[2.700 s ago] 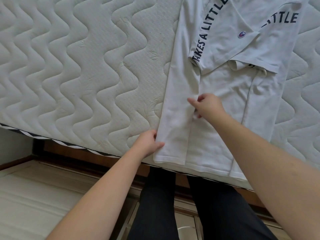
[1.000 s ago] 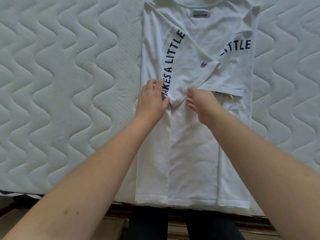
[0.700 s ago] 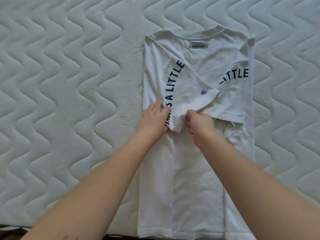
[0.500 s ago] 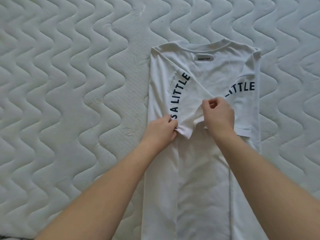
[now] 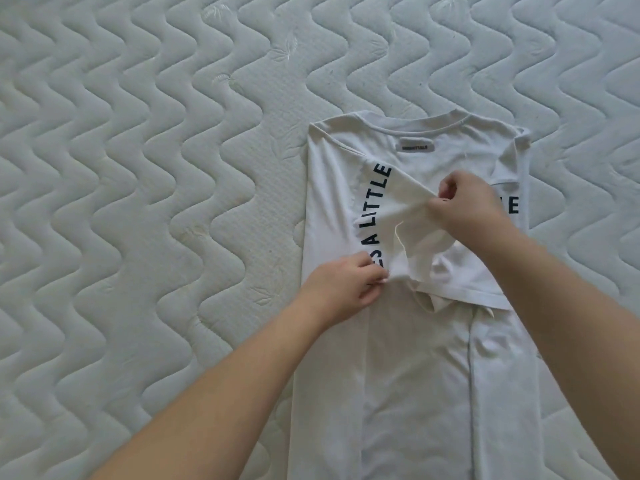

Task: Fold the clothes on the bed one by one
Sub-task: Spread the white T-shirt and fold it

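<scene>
A white T-shirt [image 5: 415, 375] with dark lettering lies lengthwise on the mattress, collar at the far end, both sides folded in toward the middle. My left hand [image 5: 341, 289] pinches the lower corner of the left sleeve [image 5: 384, 216] by the lettering. My right hand [image 5: 467, 202] pinches the sleeve's hem higher up and lifts it off the shirt, so the sleeve opening gapes between the two hands. The right sleeve lies flat beneath my right wrist.
The quilted white mattress [image 5: 138, 202] with a wavy stitch pattern fills the view to the left, far side and right of the shirt. My two forearms cross the lower part of the view.
My hands moved from the shirt's lower hem up to the left sleeve. The right hand has since lifted the sleeve hem up and to the right, while the view shifted farther onto the mattress.
</scene>
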Motion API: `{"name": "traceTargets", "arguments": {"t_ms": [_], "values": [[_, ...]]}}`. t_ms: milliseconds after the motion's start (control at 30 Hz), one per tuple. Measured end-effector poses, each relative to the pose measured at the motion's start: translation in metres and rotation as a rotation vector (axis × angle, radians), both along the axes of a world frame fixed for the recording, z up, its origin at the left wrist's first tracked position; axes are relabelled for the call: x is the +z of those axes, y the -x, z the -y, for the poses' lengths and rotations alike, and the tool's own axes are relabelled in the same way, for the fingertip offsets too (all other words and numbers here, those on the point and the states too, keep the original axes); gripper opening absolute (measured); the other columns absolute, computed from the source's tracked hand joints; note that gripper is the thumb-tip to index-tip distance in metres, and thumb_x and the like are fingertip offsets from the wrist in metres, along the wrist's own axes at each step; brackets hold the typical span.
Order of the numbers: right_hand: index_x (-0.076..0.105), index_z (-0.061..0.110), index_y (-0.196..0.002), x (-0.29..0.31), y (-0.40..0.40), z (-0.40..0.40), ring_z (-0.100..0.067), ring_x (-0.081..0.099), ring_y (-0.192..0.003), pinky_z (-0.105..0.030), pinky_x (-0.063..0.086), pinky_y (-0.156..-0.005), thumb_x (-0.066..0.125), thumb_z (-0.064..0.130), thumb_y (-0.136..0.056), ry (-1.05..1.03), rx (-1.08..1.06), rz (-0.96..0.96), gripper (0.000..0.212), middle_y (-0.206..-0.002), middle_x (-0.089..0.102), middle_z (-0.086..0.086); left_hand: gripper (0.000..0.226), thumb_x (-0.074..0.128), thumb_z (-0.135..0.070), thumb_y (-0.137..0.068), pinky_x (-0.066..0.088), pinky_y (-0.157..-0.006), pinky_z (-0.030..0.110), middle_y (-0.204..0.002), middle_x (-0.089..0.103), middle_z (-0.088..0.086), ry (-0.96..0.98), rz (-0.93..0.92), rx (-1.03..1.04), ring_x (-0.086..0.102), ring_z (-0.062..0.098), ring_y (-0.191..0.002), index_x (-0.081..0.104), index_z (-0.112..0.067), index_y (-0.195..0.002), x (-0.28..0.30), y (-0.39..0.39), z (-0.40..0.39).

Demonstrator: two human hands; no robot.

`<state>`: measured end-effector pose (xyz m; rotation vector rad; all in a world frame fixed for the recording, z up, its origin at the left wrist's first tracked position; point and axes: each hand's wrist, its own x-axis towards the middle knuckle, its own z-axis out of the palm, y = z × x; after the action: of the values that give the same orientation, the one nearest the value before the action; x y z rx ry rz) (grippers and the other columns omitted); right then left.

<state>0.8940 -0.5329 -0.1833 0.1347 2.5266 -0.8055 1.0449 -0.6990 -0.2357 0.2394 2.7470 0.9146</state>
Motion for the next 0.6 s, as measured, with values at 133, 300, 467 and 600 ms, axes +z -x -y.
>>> {"name": "traceTargets", "arguments": {"t_ms": [133,300,467,600], "values": [[0.061,0.012,-0.104,-0.007,-0.006,-0.009,-0.022,0.057,-0.074,-0.031,0.043,-0.061,0.073,0.033,-0.084,-0.105,-0.007,0.16,0.032,-0.086,0.06,-0.003,0.042,0.042,-0.052,-0.089,0.05,-0.066,0.034,-0.091,0.059,-0.001,-0.047,0.025,-0.066,0.059,0.021,-0.079,0.069,-0.021,-0.098,-0.005,0.008,-0.003],[0.064,0.018,-0.083,-0.017,-0.013,-0.017,-0.024,0.062,-0.074,-0.03,0.043,-0.057,0.07,0.021,-0.082,0.05,-0.127,0.09,0.007,-0.078,0.065,-0.003,0.034,0.044,-0.035,-0.091,0.049,-0.078,0.039,-0.103,0.063,0.003,0.077,-0.114,0.13,0.06,0.026,-0.091,0.068,-0.016,-0.106,-0.016,0.026,0.016],[0.063,0.024,-0.102,-0.025,-0.022,-0.007,-0.021,0.067,-0.083,-0.038,0.056,-0.071,0.074,0.02,-0.078,0.436,-0.441,0.123,0.027,-0.1,0.068,-0.003,0.035,0.054,-0.025,-0.093,0.039,-0.095,0.039,-0.126,0.054,0.006,0.224,-0.031,0.148,0.05,0.027,-0.115,0.058,-0.015,-0.126,-0.016,0.057,0.042],[0.07,0.021,-0.095,-0.024,-0.032,-0.004,-0.024,0.066,-0.084,-0.036,0.052,-0.076,0.066,0.01,-0.081,0.273,-0.22,-0.052,0.018,-0.085,0.071,-0.001,0.048,0.052,-0.027,-0.096,0.033,-0.108,0.038,-0.141,0.046,0.007,0.26,0.02,0.08,0.041,0.025,-0.131,0.047,-0.014,-0.141,-0.013,0.086,0.057]]}}
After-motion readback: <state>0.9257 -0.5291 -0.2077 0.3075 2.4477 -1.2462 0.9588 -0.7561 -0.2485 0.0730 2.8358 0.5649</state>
